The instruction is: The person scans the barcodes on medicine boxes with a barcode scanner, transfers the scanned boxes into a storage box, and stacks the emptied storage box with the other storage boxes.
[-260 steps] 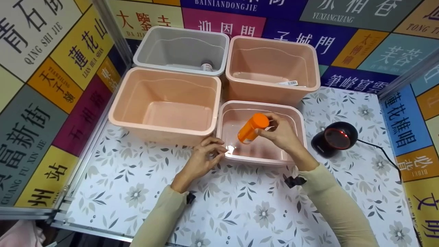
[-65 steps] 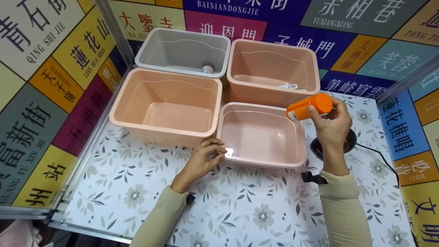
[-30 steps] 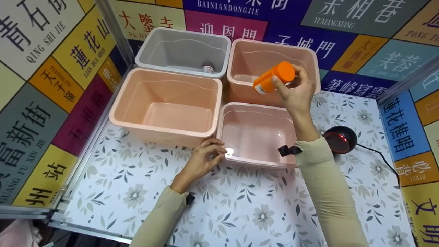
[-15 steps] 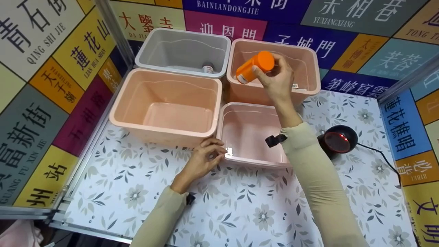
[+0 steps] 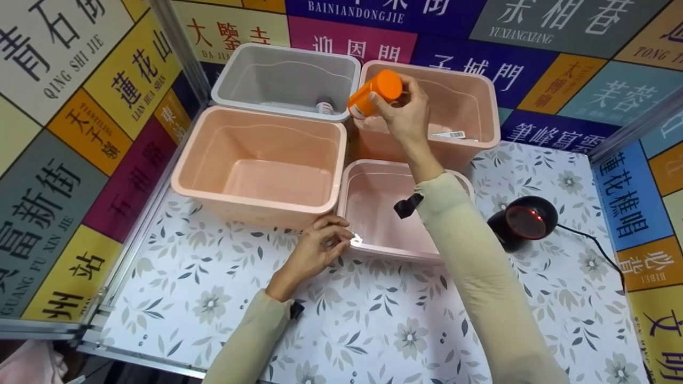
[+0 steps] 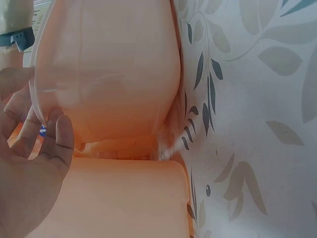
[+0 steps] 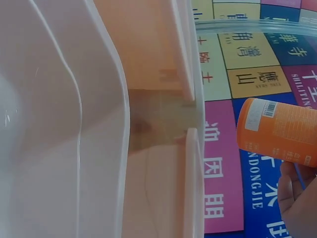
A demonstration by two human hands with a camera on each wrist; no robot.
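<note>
An orange bottle [image 5: 375, 94] with an orange cap and a white label is held tilted in my right hand [image 5: 408, 109], fingers and thumb around it near the cap. It is above the left rim of the back right peach bin [image 5: 427, 140], close to the grey bin [image 5: 240, 101]. In the right wrist view the orange bottle [image 7: 277, 130] shows a barcode label. My left hand [image 5: 316, 245] rests at the front left corner of the low pink bin [image 5: 395, 250]. In the left wrist view, my loosely bent fingers [image 6: 62, 136] touch that bin's rim [image 6: 37, 99].
A white-labelled bottle [image 5: 324, 105] lies in the grey bin. A small white item [image 5: 450, 135] lies in the back right bin. A larger peach bin [image 5: 256, 201] stands front left. A black scanner-like device [image 5: 525, 218] with a red light and cable stands right.
My right hand carried the orange bottle out of the low pink bin to the scanner-like device, then left and back over the back right bin. My left hand stayed at the corner.
</note>
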